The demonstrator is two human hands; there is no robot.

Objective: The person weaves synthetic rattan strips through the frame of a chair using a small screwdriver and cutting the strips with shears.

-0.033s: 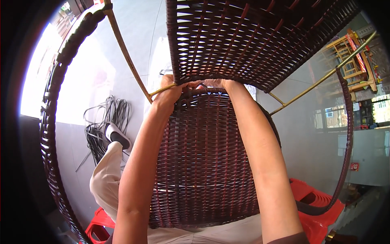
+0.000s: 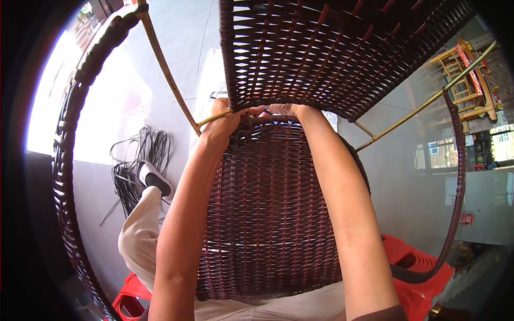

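Note:
A dark brown woven wicker chair lies in front of me, with its seat panel over my lap and another panel rising beyond. My left hand is at the junction beside a bare gold metal tube, fingers curled inward and partly hidden. My right hand reaches under the upper panel's bottom edge, fingers bent at the narrow gap between the panels. What the fingertips hold is too hidden to make out. A wrapped curved arm frames the left side, another the right.
A heap of dark flat strands lies on the grey floor beside my outstretched foot. A red plastic stool is beneath me. Wooden frames stand at the back right. Bright light covers the floor at left.

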